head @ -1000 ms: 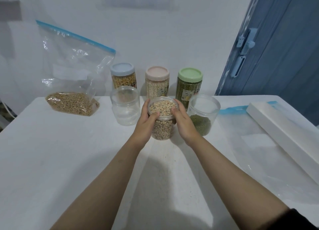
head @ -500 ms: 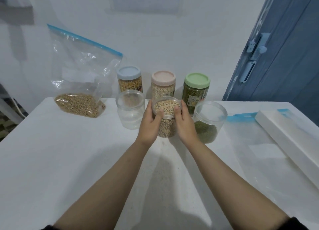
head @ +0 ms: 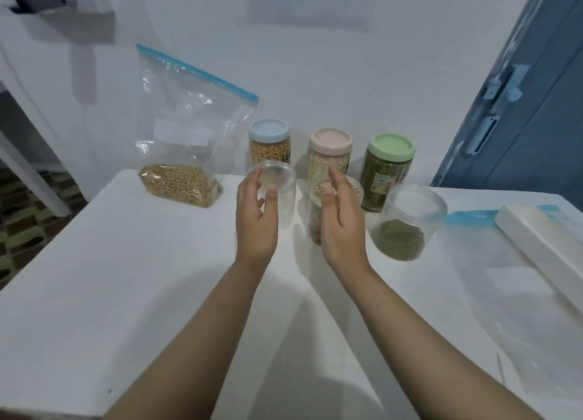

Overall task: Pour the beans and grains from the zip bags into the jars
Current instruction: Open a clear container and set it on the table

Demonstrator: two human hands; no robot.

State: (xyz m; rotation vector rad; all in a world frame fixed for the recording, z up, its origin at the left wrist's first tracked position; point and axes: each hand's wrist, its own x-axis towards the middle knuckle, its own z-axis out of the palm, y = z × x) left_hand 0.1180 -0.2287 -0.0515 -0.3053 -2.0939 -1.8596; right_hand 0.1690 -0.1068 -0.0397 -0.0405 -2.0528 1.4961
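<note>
The open jar of pale beans (head: 315, 227) stood near the middle of the desk (head: 126, 293), toward its far edge. The left hand (head: 257, 221) and right hand (head: 342, 227) hovered on either side of it, fingers spread and holding nothing. An empty jar (head: 280, 195) stood just left, a jar of green beans (head: 407, 227) to the right. Three lidded jars (head: 329, 154) lined the far edge, and a zip bag of grain (head: 183, 154) stood at the far left corner.

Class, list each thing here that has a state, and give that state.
Left hand: open.
Right hand: open.
Left clear jar: lidless, empty.
Middle clear jar: lidless, nearly full.
Right clear jar: lidless, partly filled.
Three rear jars: lidded.
Zip bag: upright, partly filled.
</note>
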